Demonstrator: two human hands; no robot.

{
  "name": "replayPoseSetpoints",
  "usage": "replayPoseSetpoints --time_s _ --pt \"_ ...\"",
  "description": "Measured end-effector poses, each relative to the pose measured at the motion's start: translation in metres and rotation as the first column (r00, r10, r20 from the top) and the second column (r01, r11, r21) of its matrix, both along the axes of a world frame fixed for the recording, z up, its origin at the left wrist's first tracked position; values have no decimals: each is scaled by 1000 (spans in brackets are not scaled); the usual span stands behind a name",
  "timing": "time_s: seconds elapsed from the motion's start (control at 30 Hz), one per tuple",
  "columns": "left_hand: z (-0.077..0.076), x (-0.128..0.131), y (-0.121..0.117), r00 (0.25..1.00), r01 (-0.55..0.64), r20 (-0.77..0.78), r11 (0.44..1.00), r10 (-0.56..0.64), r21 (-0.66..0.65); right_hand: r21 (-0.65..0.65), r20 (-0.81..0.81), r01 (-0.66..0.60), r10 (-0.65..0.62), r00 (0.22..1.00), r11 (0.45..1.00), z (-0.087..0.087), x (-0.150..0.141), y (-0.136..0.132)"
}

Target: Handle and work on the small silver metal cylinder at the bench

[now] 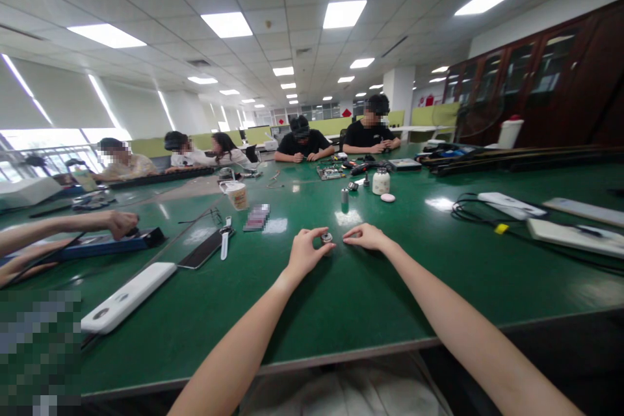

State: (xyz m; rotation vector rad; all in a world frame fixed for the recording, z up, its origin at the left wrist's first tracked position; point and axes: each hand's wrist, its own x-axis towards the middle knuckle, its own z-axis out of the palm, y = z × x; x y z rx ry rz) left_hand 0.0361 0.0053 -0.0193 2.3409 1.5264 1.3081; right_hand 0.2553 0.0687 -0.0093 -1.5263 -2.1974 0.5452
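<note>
My left hand [308,250] pinches a small round silvery metal piece [326,238] between thumb and fingers, just above the green table [380,299]. To its right, a short gap away, my right hand [368,236] has its thumb and fingertips drawn together near the tabletop. Whatever may be between those fingertips is too small to make out. Beyond both hands stands a small metal cylinder [344,197]. Behind it are a white patterned jar [381,181] and a pink round lid [388,197].
At left, a co-worker's hand [121,224] rests at a blue device [107,246]. Nearby lie a white power bank-like slab [129,298], a phone [202,249], a watch [225,244] and a cup [236,195]. Cables [463,211] and white slabs [575,236] lie right. Several people sit across.
</note>
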Motion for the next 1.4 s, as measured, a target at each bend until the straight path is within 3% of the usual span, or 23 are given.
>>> replayPoseSetpoints --time_s 0.13,0.23,0.33,0.47,1.4 --pt "-1 0 1 1000 -3 1 1000 3 1 74 45 135 -138 989 988 -3 -6 -3" --pt "-1 0 2 1000 -1 9 1000 1 1 180 -92 210 -196 976 961 -2 -13 -4" --pt "-2 0 2 1000 -2 11 1000 2 2 299 -259 124 -44 965 946 1 -23 -8" --pt "-3 -1 2 1000 1 -2 1000 -1 0 400 -285 2 123 951 916 1 -39 -17" --pt "-3 -1 3 1000 13 7 1000 -13 -11 356 -211 -56 138 968 933 5 -51 -36"
